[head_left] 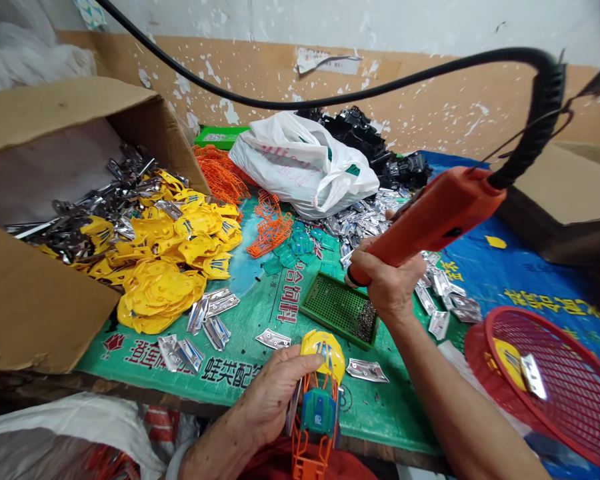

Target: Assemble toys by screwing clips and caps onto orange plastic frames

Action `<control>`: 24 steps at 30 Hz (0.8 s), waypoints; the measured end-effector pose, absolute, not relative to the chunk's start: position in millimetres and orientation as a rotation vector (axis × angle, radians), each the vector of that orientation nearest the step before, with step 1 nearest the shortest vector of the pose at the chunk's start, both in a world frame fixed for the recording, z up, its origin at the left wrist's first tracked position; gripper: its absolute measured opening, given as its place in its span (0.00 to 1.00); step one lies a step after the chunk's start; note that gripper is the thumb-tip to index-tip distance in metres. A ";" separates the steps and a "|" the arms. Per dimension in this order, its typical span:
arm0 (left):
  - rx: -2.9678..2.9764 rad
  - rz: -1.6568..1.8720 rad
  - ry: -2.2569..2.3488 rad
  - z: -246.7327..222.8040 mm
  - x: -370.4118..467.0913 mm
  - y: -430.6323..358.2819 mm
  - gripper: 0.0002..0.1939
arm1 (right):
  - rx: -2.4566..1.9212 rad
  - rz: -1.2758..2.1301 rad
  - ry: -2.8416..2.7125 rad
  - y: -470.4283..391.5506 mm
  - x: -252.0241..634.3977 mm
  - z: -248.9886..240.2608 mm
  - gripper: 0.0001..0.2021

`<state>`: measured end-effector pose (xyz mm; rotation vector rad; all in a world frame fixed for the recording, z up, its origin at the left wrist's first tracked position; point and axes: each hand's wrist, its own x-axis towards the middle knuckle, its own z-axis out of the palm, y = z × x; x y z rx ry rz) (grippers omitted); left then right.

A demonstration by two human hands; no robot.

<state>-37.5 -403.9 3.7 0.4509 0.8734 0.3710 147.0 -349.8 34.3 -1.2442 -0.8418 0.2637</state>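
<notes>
My left hand (275, 387) grips a toy vehicle body (320, 420) at the table's front edge. That body has a yellow rounded front, an orange cage-like frame and a teal piece in its middle. The thumb lies on the yellow part. My right hand (393, 280) is wrapped round an orange electric screwdriver (425, 223), whose black cable (290, 105) loops up and to the left. The tool's tip points down-left and is hidden behind the hand. Just below that hand lies a green perforated tray (325, 310) with small screws (366, 320) in its right end.
A cardboard box (45, 293) spills yellow parts (165, 287) and chromed parts on the left. Silver plates (274, 339) lie scattered. Orange frames (270, 227), teal pieces (300, 243) and a white plastic bag (305, 163) are farther back. A red basket (555, 320) stands right, another box (565, 193) beyond.
</notes>
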 end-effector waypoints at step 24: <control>0.487 0.468 0.817 0.4 -39.3 -414.5 0.12 | -0.938 0.805 -0.720 -427.3 98.3 79.9 0.13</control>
